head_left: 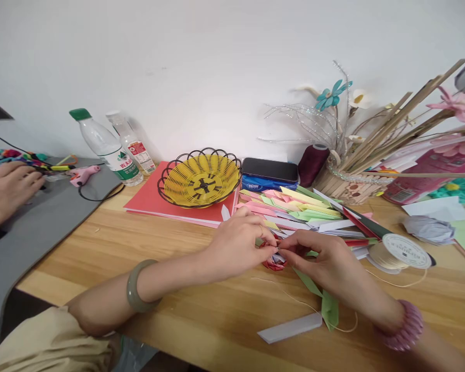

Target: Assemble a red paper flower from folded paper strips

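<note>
My left hand (238, 243) and my right hand (321, 261) meet over the wooden table (170, 289), both pinching a small red folded paper piece (274, 262). A green paper strip (325, 299) runs under my right wrist. A thin cream thread (294, 300) lies across the table below the hands, running toward the thread spool (397, 251) at the right. A white folded strip (290, 328) lies near the front edge.
A pile of coloured folded papers (306, 212) sits behind my hands. A yellow wire basket (200, 177) rests on red sheets. Two water bottles (112, 147) stand at the back left. Another person's hand (8, 188) is on a grey mat. A stick vase (352, 186) stands right.
</note>
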Tool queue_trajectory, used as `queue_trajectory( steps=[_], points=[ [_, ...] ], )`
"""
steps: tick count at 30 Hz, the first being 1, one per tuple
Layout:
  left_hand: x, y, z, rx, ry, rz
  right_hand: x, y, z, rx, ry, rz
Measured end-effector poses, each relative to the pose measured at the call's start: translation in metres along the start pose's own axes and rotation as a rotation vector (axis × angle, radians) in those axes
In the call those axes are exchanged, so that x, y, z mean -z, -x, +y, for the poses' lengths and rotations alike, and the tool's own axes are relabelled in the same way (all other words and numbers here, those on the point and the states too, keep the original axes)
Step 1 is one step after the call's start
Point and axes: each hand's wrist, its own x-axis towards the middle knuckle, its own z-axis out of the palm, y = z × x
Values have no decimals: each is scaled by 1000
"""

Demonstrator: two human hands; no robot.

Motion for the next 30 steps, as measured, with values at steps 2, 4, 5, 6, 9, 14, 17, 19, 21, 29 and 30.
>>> queue_trajectory(
  steps=[2,4,5,6,9,14,17,19,21,29,30],
  points=[
    [2,-2,-2,56,30,-53,2,-1,1,25,-2,-19],
    [4,-4,-4,47,41,-87,3,-1,3,48,-17,-46],
    [4,-5,-5,12,24,-97,4,-1,3,56,-26,-58],
    [5,-7,-6,-35,-9,-101,5,-2,4,61,-35,-67],
    [7,-12,-7,-193,-163,-101,6,-2,5,71,-49,-81],
    [13,-19,-7,-380,-292,-152,7,-3,6,71,-47,-85],
    [14,-20,-6,-386,-307,-170,8,-3,5,72,-34,-78],
    [13,-20,-6,-344,-289,-192,8,-3,5,73,-18,-64],
    [11,-20,-6,-266,-261,-216,8,-3,6,74,0,-41],
    [12,-17,0,-100,-240,-245,6,-3,11,67,77,-25],
    [12,-17,1,-104,-257,-242,5,-3,11,69,89,-23]
  ],
)
